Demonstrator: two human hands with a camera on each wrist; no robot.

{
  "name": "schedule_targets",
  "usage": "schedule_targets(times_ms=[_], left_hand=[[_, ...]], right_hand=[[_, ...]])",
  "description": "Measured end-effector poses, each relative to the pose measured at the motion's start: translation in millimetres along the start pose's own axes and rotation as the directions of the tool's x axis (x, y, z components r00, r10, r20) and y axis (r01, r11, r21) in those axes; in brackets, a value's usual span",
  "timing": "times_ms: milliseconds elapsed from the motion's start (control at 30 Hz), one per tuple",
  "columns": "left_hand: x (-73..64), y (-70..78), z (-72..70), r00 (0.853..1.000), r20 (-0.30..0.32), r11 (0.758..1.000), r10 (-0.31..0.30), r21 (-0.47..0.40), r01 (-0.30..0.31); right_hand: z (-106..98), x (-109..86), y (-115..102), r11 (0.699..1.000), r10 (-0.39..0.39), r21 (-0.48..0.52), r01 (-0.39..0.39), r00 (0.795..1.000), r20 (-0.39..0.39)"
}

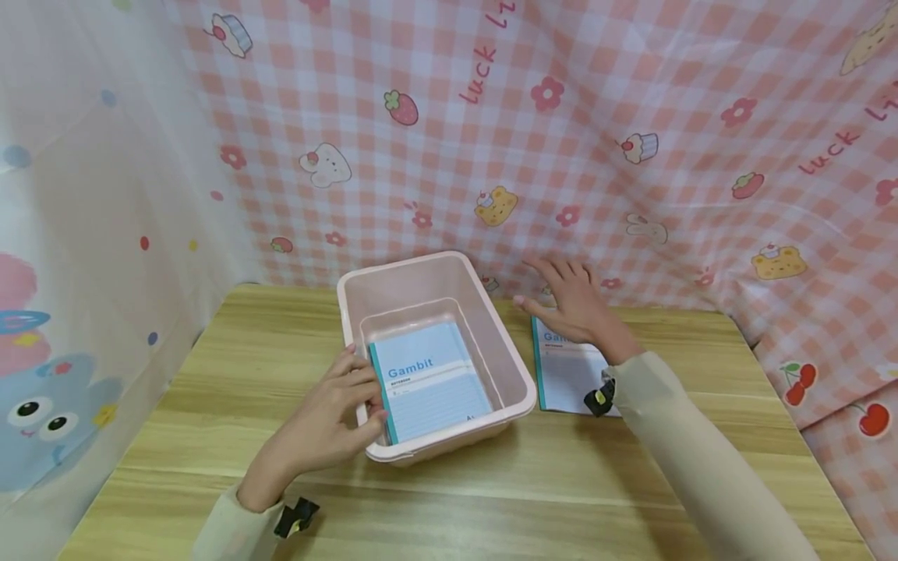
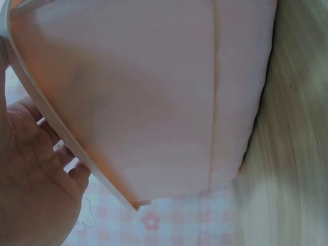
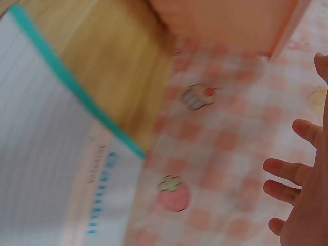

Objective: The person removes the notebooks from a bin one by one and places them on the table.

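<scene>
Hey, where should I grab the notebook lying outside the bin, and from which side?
Probably by the near edge of that notebook, coming in low from the front and pinching it top and bottom. It lies flat on the table, with bare wood before that edge, whereas its teal spine faces the bin close by and its far end points toward the patterned curtain.

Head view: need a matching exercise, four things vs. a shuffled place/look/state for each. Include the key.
Column 1
1. left hand
2. right hand
3. tub
4. backdrop cloth

Column 2
A. on the wooden table, with a notebook lying inside
B. pink-and-white checks with cartoon prints
C. holding the tub by its rim
D. fingers spread, holding nothing

Pairs: 1-C, 2-D, 3-A, 4-B
</scene>
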State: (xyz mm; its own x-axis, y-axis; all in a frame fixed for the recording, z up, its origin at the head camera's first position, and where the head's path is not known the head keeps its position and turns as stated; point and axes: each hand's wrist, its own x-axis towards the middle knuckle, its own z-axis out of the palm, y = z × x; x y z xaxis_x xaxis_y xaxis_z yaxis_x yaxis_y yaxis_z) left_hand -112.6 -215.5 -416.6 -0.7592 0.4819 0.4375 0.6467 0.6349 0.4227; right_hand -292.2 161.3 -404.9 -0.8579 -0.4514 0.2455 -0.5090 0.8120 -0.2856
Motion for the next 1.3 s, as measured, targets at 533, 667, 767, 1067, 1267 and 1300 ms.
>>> schedule_targets(times_ms=[533,667,767,1067,1267,1300], left_hand=[[-0.5,0.7,0.4,1.000,0.001,1.000,-0.006,-0.003,0.006],[-0.3,0.0,0.2,1.000,0.003,1.000,-0.012,0.000,0.012],[0.3,-0.3,0.4,1.000,0.004,1.000,-0.013,0.002,0.013],[0.8,0.5,0.0,1.000,0.001,1.000,-0.016,-0.003,0.016],[0.5,0.6,-0.2,1.000,0.005,1.000,-0.020,-0.005,0.020],[0.4,0.5,-0.2,1.000,0.006,1.000,-0.019,-0.005,0.019]], right_hand=[[-46.7,18.5,-59.9,0.990,-0.141,0.020,0.142,0.990,-0.024],[-53.3,25.5,-76.8,0.988,-0.155,0.019,0.155,0.988,0.009],[-53.8,31.8,-88.3,0.986,-0.167,0.011,0.166,0.985,0.033],[-36.9,50.6,-117.2,0.984,-0.165,-0.031,0.173,0.969,0.185],[-34.5,59.2,-129.0,0.977,-0.170,-0.090,0.194,0.958,0.231],[-34.5,60.3,-130.8,0.977,-0.168,-0.087,0.193,0.957,0.236]])
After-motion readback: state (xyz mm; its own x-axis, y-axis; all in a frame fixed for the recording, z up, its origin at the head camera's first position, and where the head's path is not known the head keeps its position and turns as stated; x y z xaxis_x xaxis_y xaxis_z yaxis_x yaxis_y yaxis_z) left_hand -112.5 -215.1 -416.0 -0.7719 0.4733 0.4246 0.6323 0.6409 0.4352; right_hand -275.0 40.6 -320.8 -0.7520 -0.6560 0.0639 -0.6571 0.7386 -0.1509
